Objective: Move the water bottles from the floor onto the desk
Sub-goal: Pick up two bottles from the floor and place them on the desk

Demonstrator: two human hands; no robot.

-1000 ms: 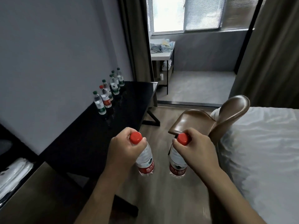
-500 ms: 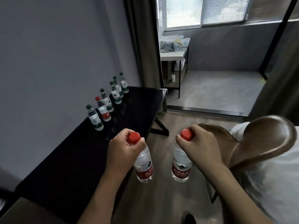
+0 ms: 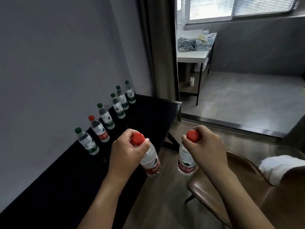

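Apparently six bottles (image 3: pixel 103 128) on desk (image 3: pixel 66 179)

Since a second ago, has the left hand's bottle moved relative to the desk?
Yes. The bottle in the left hand has moved forward along the desk, closer to the row of bottles by the wall.

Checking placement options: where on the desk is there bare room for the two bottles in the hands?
The row of six bottles crowds the wall side of the desk. The desk's front strip, between that row and its chair-side edge, is bare, as is the near stretch below the nearest green-capped bottle.
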